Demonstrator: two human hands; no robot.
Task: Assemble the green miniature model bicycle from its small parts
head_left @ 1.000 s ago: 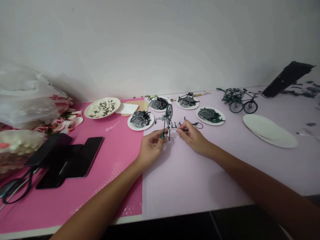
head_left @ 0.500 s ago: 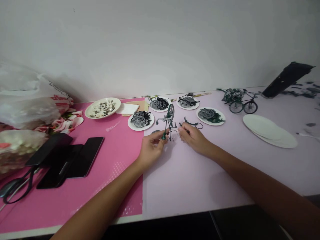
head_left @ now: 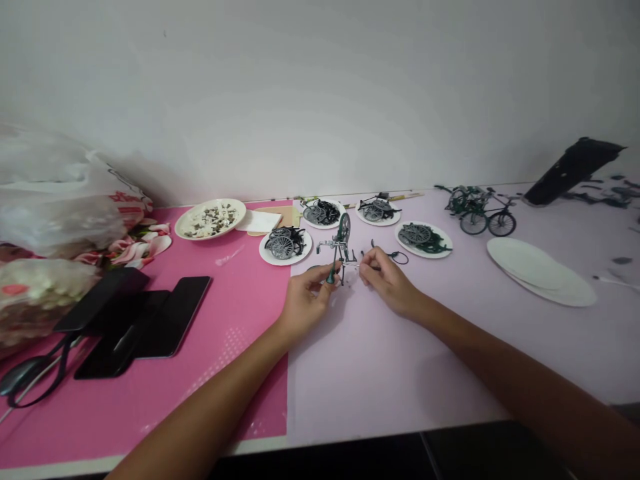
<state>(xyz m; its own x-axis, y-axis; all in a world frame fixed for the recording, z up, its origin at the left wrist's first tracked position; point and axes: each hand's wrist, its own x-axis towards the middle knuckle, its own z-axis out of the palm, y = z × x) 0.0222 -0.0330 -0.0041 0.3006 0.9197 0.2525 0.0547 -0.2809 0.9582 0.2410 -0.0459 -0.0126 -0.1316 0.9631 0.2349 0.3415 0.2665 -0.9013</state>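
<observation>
A partly built miniature bicycle (head_left: 343,230) is held over the lilac tabletop, one green wheel pointing up. My left hand (head_left: 307,300) is closed on its green part near the bottom. Just to the right, the fingers of my right hand (head_left: 383,277) are pinched at the end of a thin silvery piece (head_left: 351,265) by the bicycle; anything more inside the pinch is hidden. Behind my right hand lies a thin dark curved part with a loop (head_left: 399,257). Plates of wheels and small parts stand beyond, among them a plate of green parts (head_left: 425,255).
Assembled small bicycles (head_left: 487,220) stand at the right, near white oval plates (head_left: 575,293) and a black tube-like object (head_left: 573,172). On the left are a bowl of pebbly bits (head_left: 240,205), plastic bags (head_left: 55,200), flowers (head_left: 137,250) and black phones (head_left: 175,317).
The whole view has shifted slightly, so things appear a little lower. Both hands keep nearly the same place at the bicycle, and the right fingers have moved only slightly.
</observation>
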